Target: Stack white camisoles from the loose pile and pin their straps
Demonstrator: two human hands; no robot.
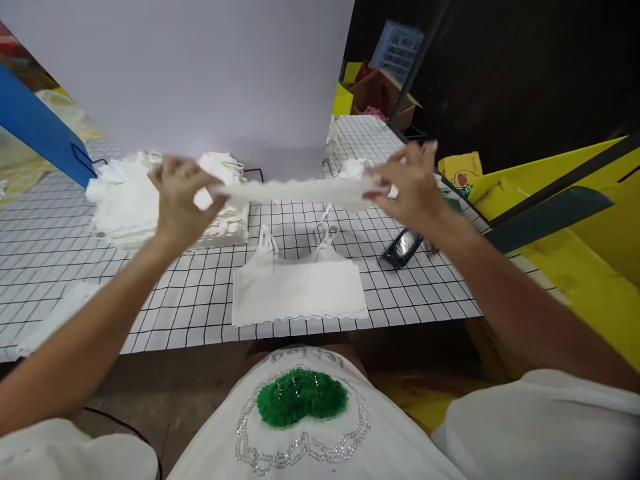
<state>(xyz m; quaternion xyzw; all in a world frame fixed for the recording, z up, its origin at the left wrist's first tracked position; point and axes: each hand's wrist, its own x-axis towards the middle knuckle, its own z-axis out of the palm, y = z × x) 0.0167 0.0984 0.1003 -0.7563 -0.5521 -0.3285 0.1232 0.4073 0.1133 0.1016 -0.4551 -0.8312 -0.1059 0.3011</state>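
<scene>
Green heart shirt point(301, 396) below; both hands, left hand point(176, 195), right hand point(410, 181), pinch white garment point(295, 192) taut at twelve o'clock; keep edges level above camisole point(299, 288).

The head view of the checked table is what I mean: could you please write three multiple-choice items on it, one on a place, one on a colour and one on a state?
1. Where does the flat white top lie?
A. near the table's front edge
B. on the white stack
C. in the cardboard box

2. What colour is the board at far left?
A. red
B. blue
C. black

3. How is the white garment held?
A. crumpled in one hand
B. lying loose on the table
C. stretched between both hands, above the table

Answers: 1 A, it lies on the checked table by the near edge. 2 B, the slanted board is blue. 3 C, the left hand and right hand each grip an end.
</scene>
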